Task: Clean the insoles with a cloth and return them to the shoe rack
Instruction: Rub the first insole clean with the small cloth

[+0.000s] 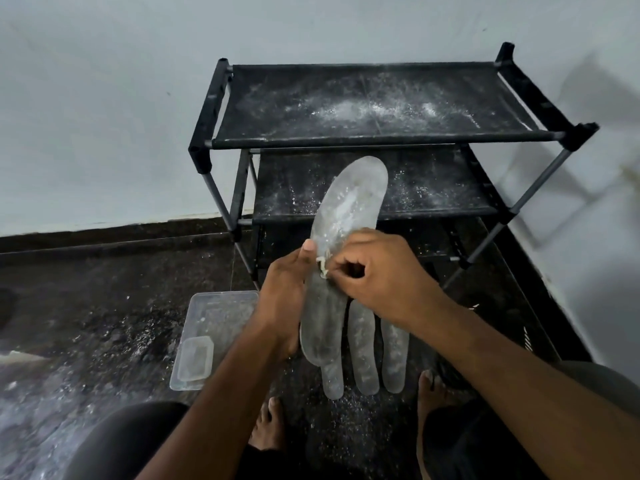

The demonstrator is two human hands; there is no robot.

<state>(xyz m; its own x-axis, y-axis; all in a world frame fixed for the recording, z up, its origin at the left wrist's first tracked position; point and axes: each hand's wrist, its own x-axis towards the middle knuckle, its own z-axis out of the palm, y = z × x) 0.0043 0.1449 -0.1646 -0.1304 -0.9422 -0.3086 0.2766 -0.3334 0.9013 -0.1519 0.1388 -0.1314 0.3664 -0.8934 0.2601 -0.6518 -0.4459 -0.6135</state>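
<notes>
My left hand (285, 292) grips a grey, dusty insole (349, 202) by its left edge and holds it up in front of the shoe rack (381, 136), toe end pointing away from me. My right hand (377, 275) pinches a small whitish cloth (322, 266) and presses it on the middle of that insole. Three more grey insoles (362, 355) lie side by side on the floor under my hands, partly covered by the held one.
The black rack stands against the wall, its fabric shelves sprinkled with white powder. A clear plastic tray (221, 306) with a small lid in it sits on the dark floor to the left. My bare feet (429, 393) and knees are at the bottom.
</notes>
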